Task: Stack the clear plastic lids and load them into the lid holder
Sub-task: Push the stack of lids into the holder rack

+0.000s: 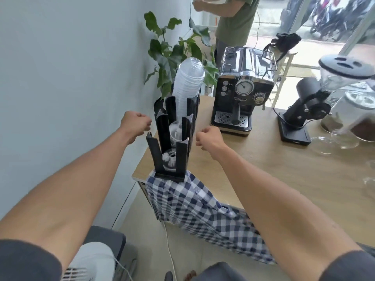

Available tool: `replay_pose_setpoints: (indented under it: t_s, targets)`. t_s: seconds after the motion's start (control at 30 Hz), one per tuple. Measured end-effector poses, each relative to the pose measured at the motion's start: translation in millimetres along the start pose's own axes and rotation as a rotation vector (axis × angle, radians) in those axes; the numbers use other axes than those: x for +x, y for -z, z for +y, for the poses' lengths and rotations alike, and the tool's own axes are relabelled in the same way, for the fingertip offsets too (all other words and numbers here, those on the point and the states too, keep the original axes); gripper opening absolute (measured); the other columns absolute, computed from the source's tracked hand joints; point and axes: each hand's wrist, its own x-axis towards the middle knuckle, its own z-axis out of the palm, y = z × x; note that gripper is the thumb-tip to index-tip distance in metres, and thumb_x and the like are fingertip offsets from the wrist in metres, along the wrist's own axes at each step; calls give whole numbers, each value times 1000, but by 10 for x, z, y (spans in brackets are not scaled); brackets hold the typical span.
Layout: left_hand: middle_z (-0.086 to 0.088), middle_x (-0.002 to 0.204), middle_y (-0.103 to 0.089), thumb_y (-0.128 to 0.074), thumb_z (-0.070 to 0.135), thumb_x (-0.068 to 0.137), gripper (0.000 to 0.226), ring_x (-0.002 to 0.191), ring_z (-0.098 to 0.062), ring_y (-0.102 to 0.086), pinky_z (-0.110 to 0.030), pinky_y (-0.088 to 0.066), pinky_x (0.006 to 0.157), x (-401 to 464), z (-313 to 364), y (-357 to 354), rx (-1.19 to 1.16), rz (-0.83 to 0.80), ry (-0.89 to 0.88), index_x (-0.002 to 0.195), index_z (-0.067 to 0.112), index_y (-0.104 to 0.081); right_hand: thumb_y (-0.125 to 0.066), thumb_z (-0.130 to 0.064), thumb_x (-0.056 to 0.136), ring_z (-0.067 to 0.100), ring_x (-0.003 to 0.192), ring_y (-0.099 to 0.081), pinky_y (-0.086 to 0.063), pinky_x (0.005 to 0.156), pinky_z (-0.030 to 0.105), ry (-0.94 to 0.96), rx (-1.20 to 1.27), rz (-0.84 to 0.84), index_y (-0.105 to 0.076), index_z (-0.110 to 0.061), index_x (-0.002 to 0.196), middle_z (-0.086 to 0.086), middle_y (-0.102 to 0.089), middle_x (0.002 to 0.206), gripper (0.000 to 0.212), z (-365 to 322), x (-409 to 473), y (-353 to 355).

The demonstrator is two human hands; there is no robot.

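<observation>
- The lid holder [172,138], a black rack of upright slotted bays, is standing at the worktop [263,169] corner nearest the wall, its front foot resting on a checked cloth [203,211] that is hanging over the worktop edge.
- A tall stack of clear lids [187,86] is being carried in a rear bay of the holder, rising well above its posts; only a few lids [169,159] are lying low in the nearest bay, and a few more in the bay behind it.
- The left hand [136,121] is being held just left of the holder and the right hand [208,137] just right of it; the fingers of both are clenched into fists, and nothing is being held by either.
- The loading step is judged to be paused or between lids: no loose lids are being seen near the holder, so more would have to be fetched and nested before being lowered into the low front bays.
- Right of the holder, an espresso machine [242,92] with a round gauge is standing, and farther right a grinder [308,110].
- A small plate on the machine's front is being shown, but its writing cannot be read; no other lettering is being made out.
</observation>
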Motion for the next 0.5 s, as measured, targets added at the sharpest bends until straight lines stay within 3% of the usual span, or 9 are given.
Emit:
replay_pose_setpoints:
  t_s: [0.1, 0.23, 0.37, 0.5]
  targets:
    - [-9, 87, -76, -67, 19, 82, 10, 83, -23, -74, -29, -54, 67, -121, 320, 14, 82, 88, -110, 84, 12, -73, -59, -8, 92, 23, 80, -69, -58, 75, 40, 76, 1, 45, -67, -13, 85, 7, -70, 78, 12, -149, -28, 232]
    - [-5, 90, -76, -67, 24, 83, 4, 93, -25, -72, -40, -60, 87, -354, 686, -152, 207, 136, -265, 80, 25, -68, -58, -7, 89, 29, 88, -76, -64, 86, 48, 128, 2, 106, -70, -13, 86, 9, -74, 82, 13, -228, -104, 607]
    - [-5, 103, -76, -67, 24, 88, 19, 100, -26, -70, -37, -56, 95, -642, 966, -578, 280, 127, -365, 103, 18, -76, -57, -10, 91, 27, 91, -76, -63, 88, 50, 155, 1, 153, -71, -16, 85, 8, -75, 89, 17, -146, -198, 1036]
    - [-4, 102, -71, -67, 18, 91, 23, 97, -23, -65, -31, -51, 91, -996, 1141, -1253, 290, 54, -398, 111, 10, -74, -58, -12, 95, 23, 90, -74, -62, 86, 43, 153, 12, 210, -70, -14, 99, 6, -74, 95, 13, 109, -343, 1582]
